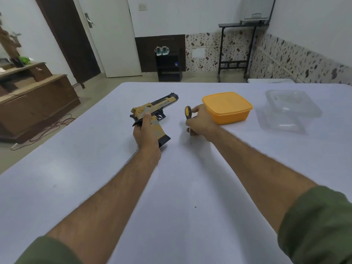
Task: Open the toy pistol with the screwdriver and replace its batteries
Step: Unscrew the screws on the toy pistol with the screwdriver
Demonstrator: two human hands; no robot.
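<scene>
Now left hand (145, 133) gripping angular plastic toy pistol (152, 111), right hand (201, 121) clasping slim metal-shafted screwdriver (188, 119).

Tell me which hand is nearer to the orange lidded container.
Right. The right hand, holding the screwdriver, sits just beside the orange lidded container, nearly touching its near-left side. The left hand grips the toy pistol farther to the left, well apart from it.

The toy pistol (154, 109) is yellow and black, lying on its side with the barrel pointing away to the right and the grip toward the camera. The screwdriver (188, 119), with a yellow-and-black handle, stands nearly upright just right of it, thin shaft pointing down.
</scene>
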